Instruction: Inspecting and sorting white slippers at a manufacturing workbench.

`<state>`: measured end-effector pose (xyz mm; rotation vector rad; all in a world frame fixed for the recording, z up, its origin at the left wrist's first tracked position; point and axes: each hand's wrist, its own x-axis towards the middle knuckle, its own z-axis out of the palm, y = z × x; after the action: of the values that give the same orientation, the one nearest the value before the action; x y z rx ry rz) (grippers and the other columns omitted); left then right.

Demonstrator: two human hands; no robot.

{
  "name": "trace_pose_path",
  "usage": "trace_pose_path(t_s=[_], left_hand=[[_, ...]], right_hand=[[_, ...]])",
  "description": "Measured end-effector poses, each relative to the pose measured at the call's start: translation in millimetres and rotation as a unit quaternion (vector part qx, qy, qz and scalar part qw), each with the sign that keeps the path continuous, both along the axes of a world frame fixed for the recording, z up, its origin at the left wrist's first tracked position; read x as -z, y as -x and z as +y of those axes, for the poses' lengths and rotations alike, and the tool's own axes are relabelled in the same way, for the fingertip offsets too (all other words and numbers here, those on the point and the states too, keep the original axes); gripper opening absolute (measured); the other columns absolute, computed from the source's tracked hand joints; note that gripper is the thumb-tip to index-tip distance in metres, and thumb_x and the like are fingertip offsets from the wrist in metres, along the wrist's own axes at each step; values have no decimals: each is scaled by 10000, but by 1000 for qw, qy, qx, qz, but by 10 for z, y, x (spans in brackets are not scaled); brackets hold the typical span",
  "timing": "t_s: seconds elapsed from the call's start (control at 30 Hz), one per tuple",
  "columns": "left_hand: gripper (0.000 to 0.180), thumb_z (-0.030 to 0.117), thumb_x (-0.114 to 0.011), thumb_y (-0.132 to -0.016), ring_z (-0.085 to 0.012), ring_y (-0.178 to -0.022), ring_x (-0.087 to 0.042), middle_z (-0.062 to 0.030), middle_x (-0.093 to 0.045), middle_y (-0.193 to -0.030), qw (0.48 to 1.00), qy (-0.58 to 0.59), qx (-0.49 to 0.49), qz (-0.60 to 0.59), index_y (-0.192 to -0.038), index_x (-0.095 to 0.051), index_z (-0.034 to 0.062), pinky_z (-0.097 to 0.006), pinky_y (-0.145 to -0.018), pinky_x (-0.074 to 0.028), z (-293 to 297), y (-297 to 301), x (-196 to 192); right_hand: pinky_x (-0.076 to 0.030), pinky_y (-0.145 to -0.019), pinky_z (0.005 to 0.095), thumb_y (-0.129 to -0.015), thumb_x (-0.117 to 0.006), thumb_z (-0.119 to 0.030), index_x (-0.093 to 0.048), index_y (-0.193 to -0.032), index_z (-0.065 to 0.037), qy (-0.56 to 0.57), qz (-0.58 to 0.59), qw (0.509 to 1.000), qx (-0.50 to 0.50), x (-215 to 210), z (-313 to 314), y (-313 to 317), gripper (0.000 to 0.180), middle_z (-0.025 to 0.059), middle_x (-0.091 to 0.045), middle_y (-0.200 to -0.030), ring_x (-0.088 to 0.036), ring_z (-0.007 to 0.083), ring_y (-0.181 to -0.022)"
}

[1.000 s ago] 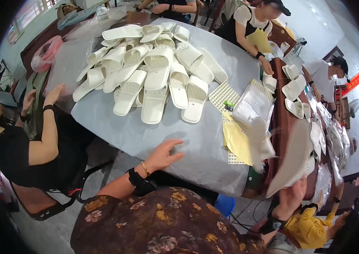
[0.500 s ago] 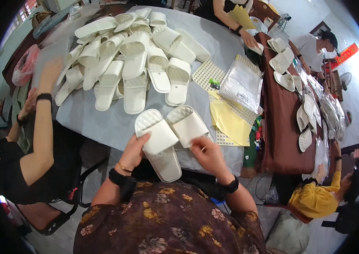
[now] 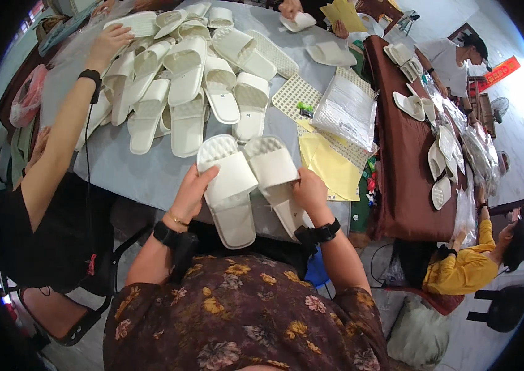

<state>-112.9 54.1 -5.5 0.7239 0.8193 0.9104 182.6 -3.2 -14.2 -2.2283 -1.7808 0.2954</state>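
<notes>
Two white slide slippers are in front of me at the table's near edge, side by side with their padded toe ends pointing away. My left hand (image 3: 193,190) grips the left slipper (image 3: 230,180) by the side of its strap, thumb on top. My right hand (image 3: 311,191) is closed on the outer strap side of the right slipper (image 3: 272,166), whose heel end reaches down beside my wrist. The fingers under both slippers are hidden. Just beyond them lies a heap of white slippers (image 3: 186,69).
Sticker sheets (image 3: 294,99), yellow paper (image 3: 326,166) and a clear plastic packet (image 3: 347,111) lie to the right. A brown-covered table (image 3: 407,213) holds more slippers. At left, a co-worker's arm (image 3: 67,139) reaches over the heap; another person's hand (image 3: 290,8) holds a slipper at the far side.
My right hand has gone from the front of the right slipper to its outer side and now grips it. The left co-worker's hand has moved onto a slipper at the heap's far left.
</notes>
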Motion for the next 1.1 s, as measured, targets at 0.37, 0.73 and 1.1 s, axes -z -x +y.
trace_pose_path(t_s=[0.37,0.73,1.1], left_hand=[[694,244,-745,-822,-425,-1340,-358,-286,-354,-1456,797,-373,-147,451,-1377,-431,-31,-446,-1121,-300,47,-361,159],[513,191,-736,-779,-277,-1131,-557,-95,-574,-1272,628,-668,92,388,-1261,-585,100,-410,-915,-467,-498,-556,61],[501,337,-685,-842,-282,-1292,-461,-126,-521,-1364,619,-632,154,441,-1261,-578,84,-398,-1046,-392,-396,-841,120]], right_hand=[[-516,-708,416,-796,-693,-92,-592,-1169,-34,-115,58,991,29,-59,71,-67,390,149,-639,-919,-655,301,-784],[-509,-727,434,-803,-675,-53,-653,-994,-57,-51,206,977,-31,-182,-566,128,193,156,-609,-942,-621,359,-828],[-505,-748,434,-800,-659,-30,-646,-940,-56,-56,196,978,-34,-104,-552,138,143,153,-602,-934,-611,368,-877]])
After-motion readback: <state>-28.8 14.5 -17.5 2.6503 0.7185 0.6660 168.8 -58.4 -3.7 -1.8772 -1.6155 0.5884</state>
